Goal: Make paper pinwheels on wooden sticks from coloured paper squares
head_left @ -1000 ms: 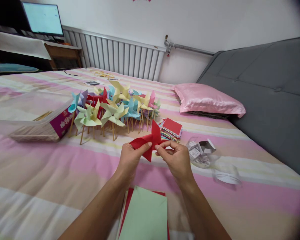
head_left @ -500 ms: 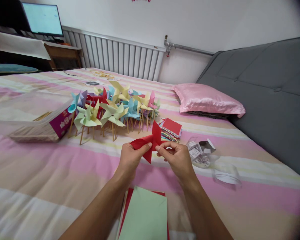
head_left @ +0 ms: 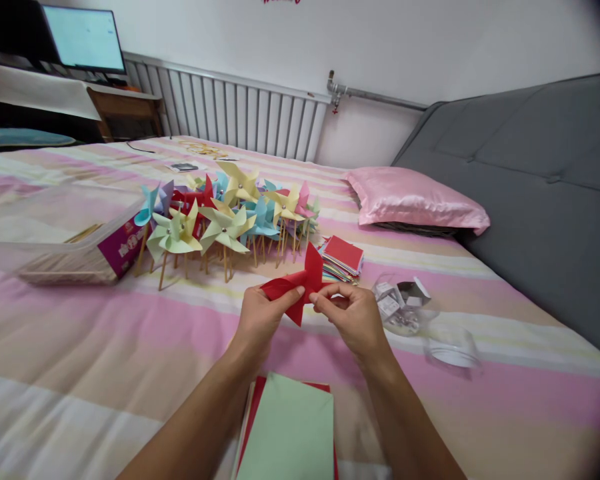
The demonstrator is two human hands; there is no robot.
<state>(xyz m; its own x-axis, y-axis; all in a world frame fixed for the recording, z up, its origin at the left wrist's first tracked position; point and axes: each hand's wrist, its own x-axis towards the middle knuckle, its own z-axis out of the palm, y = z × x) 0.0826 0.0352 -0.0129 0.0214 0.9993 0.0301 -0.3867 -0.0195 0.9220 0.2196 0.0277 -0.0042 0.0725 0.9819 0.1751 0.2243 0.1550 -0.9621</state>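
A folded red paper pinwheel (head_left: pixel 312 276) is held up in front of me, its blades pointing several ways. My left hand (head_left: pixel 266 310) grips it from the left, thumb pressed on the paper near the middle. Thumb and forefinger of my right hand (head_left: pixel 353 313) are pinched together at the pinwheel's centre; anything small between them is too hidden to make out. Below my wrists lies a stack of paper with a light green sheet (head_left: pixel 293 430) on top and red edges showing under it. Beyond my hands sits a pile of small paper squares (head_left: pixel 344 253), red uppermost.
Several finished pinwheels (head_left: pixel 225 230) on sticks stand grouped at centre-left. Left of them is a clear plastic box (head_left: pixel 80 248) with wooden sticks. On the right are a clear tub of small pieces (head_left: pixel 403 308) and a clear lid (head_left: pixel 453 350). A pink pillow (head_left: pixel 415 197) lies by the grey headboard (head_left: pixel 525 153).
Almost nothing differs. My right fingertips have shifted very slightly at the pinwheel's centre, and the pinwheel stays in my left hand.
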